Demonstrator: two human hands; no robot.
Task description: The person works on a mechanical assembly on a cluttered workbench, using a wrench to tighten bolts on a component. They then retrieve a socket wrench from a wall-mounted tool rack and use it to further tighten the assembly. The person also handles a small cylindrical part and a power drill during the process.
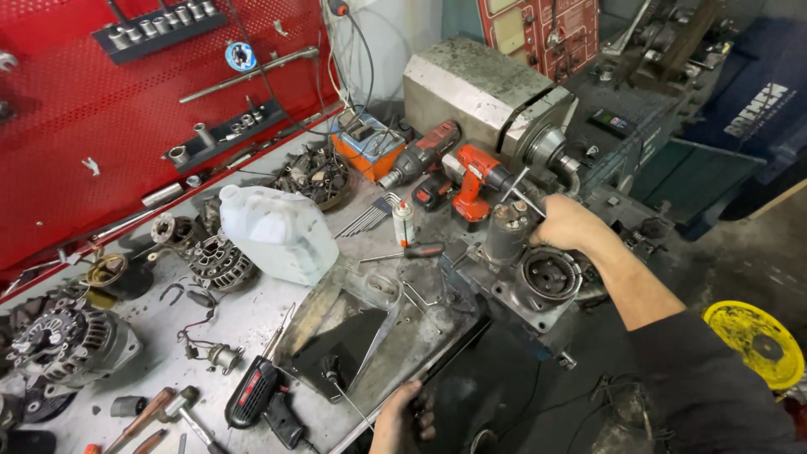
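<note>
Head view: right hand point(565, 224) outstretched gripping thin tool point(523, 195); left hand point(402, 418) low.

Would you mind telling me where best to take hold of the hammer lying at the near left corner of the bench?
Probably the wooden handle of the hammer, coming from above. It lies flat with its shaft running down-left, clear of the black tool beside it; the metal head is short and awkward to grasp.
</note>
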